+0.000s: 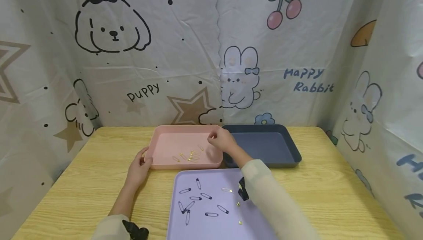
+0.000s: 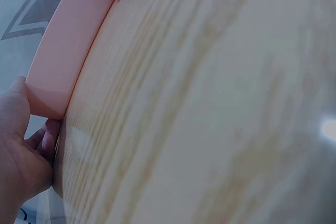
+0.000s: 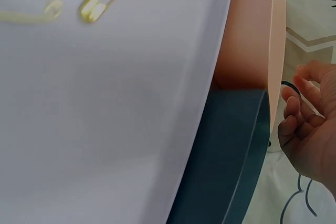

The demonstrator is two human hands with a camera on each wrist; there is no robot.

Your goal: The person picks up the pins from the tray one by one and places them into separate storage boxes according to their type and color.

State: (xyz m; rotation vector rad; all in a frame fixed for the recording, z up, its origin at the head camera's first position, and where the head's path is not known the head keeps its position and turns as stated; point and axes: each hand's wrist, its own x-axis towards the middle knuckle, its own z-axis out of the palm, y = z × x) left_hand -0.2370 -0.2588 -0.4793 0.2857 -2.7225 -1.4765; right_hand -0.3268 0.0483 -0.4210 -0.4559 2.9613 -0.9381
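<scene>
My left hand (image 1: 138,170) grips the near left corner of the pink tray (image 1: 165,140), its thumb against the tray's wall. Several gold safety pins (image 1: 190,159) lie in that tray. My right hand (image 1: 224,141) is over the pink tray's right end, fingers loosely bent, with nothing visible between them in the right wrist view. A single gold pin (image 1: 200,147) shows just left of its fingertips. In front, the lilac tray (image 1: 224,230) bears several black safety pins (image 1: 206,214) scattered on its left and middle. A few gold safety pins (image 3: 90,11) lie towards its right side, partly under my sleeve.
A navy tray (image 1: 264,148) stands right of the pink one, their rims side by side. All three trays are on a wood-grain table (image 1: 330,196). A printed cloth (image 1: 185,56) hangs behind the table and along both sides.
</scene>
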